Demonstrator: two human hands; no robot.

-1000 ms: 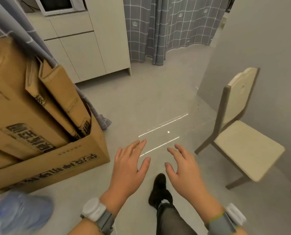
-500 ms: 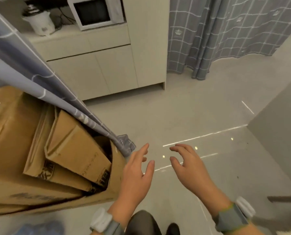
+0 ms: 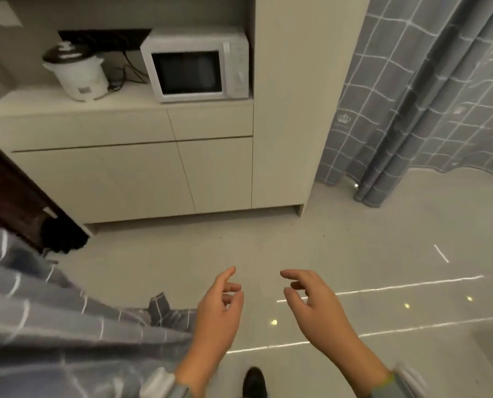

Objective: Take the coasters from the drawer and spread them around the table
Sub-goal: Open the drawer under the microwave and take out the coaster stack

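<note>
You're facing a cream cabinet (image 3: 130, 173) w/ a white microwave (image 3: 195, 66) and rice cooker (image 3: 77, 74) on top. Grey checked curtain (image 3: 429, 90) hangs at right; glossy pale floor (image 3: 340, 242) shows light reflections.

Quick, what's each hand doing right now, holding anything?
Left hand: open, fingers loosely curled, holding nothing.
Right hand: open, fingers loosely curled, holding nothing.

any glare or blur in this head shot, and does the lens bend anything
Head view: ceiling lights glare as bright streaks and dots on the glossy floor; the near curtain and both wrists smear with motion blur; wide-angle distortion tilts the cabinet; microwave fairly sharp.
</note>
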